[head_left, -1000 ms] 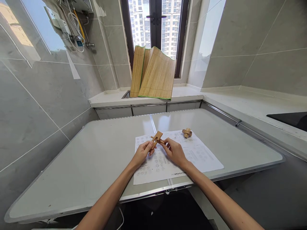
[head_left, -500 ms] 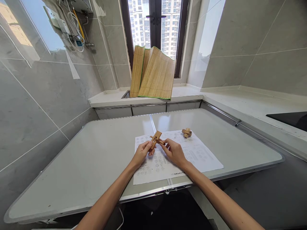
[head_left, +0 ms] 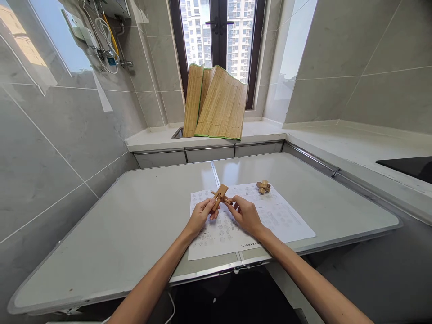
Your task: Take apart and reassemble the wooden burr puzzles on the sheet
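Note:
My left hand (head_left: 201,217) is closed on a flat wooden puzzle piece (head_left: 221,191) with a slot through it, tilted up above the paper. A thin wooden stick (head_left: 227,200) passes across this piece, and the fingertips of my right hand (head_left: 247,215) pinch its right end. Whether the stick and the slotted piece are locked together I cannot tell. Under both hands lies a white instruction sheet (head_left: 283,220) printed with small diagrams. On its far right corner rests an assembled wooden burr puzzle (head_left: 263,186), apart from my hands.
A pale folding table (head_left: 135,234) with a metal edge carries the sheet. Behind it, a bamboo mat (head_left: 221,105) leans on the white ledge (head_left: 155,139) by the window. A counter (head_left: 337,144) runs along the right. Cables and pipes (head_left: 108,45) hang on the left wall.
Almost nothing differs. Both hands keep the same grip on the wooden pieces, and the whole view has shifted very slightly.

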Demonstrator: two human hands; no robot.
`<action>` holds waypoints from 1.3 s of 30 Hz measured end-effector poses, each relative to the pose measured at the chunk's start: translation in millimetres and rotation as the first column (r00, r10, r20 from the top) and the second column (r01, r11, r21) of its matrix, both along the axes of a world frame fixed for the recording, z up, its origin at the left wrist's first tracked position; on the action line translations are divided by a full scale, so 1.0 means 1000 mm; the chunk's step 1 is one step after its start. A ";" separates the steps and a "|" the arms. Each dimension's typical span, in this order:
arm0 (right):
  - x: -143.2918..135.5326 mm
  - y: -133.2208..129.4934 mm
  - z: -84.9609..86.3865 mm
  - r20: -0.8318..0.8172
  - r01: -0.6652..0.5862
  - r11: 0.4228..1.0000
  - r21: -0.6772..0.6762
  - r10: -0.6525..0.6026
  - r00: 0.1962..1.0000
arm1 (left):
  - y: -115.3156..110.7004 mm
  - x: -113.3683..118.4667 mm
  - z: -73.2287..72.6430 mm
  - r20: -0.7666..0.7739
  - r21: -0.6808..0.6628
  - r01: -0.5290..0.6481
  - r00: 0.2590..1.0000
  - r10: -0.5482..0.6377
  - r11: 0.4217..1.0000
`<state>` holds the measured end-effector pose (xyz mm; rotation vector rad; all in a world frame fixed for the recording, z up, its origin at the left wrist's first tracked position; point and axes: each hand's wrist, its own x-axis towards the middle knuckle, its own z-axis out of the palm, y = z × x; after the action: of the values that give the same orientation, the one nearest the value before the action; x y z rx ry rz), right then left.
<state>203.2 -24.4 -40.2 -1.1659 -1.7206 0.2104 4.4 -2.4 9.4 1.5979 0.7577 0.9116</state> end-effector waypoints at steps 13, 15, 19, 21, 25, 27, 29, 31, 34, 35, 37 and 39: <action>-0.001 -0.002 0.003 -0.003 0.011 1.000 -0.015 -0.011 1.000 | 0.002 -0.001 -0.005 0.026 -0.035 0.035 0.999 -0.034 0.999; -0.002 -0.003 0.004 -0.009 0.013 1.000 -0.018 -0.013 1.000 | 0.001 -0.001 -0.005 0.020 -0.038 0.046 0.999 -0.045 0.998; -0.002 -0.004 0.005 -0.021 0.014 1.000 -0.022 -0.015 1.000 | 0.001 0.000 -0.005 0.006 -0.045 0.074 0.997 -0.074 0.996; -0.002 -0.004 0.005 -0.035 0.001 1.000 -0.030 -0.002 0.999 | 0.001 0.001 -0.005 -0.004 -0.048 0.084 0.996 -0.084 0.995; -0.001 -0.004 0.005 -0.072 -0.028 0.998 -0.052 0.024 0.997 | 0.000 0.003 -0.006 -0.010 -0.079 0.089 0.996 -0.090 0.993; -0.001 -0.004 0.006 -0.093 -0.038 0.998 -0.059 0.032 0.995 | 0.000 0.004 -0.005 -0.020 -0.094 0.085 0.996 -0.087 0.992; -0.001 -0.005 0.006 -0.111 -0.057 0.996 -0.067 0.049 0.993 | -0.001 0.005 -0.004 -0.041 -0.099 0.078 0.996 -0.083 0.992; -0.001 -0.004 0.006 -0.124 -0.077 0.994 -0.073 0.068 0.990 | -0.002 0.005 -0.004 -0.061 -0.093 0.074 0.995 -0.080 0.993; -0.001 -0.004 0.005 -0.134 -0.105 0.991 -0.080 0.093 0.987 | -0.002 0.006 -0.005 -0.074 -0.093 0.066 0.995 -0.073 0.993; -0.001 -0.004 0.005 -0.137 -0.113 0.990 -0.081 0.102 0.985 | -0.002 0.006 -0.005 -0.074 -0.103 0.062 0.995 -0.070 0.993; 0.000 -0.003 0.005 -0.143 -0.135 0.987 -0.082 0.122 0.982 | 0.000 0.005 -0.007 -0.071 -0.133 0.056 0.995 -0.066 0.990; 0.000 -0.004 0.005 -0.157 -0.154 0.984 -0.086 0.139 0.978 | 0.001 0.004 -0.009 -0.072 -0.154 0.053 0.995 -0.065 0.987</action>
<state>203.3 -27.9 -34.9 -1.0653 -1.6784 0.4663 8.5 -1.3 0.8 1.5197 0.8093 0.7359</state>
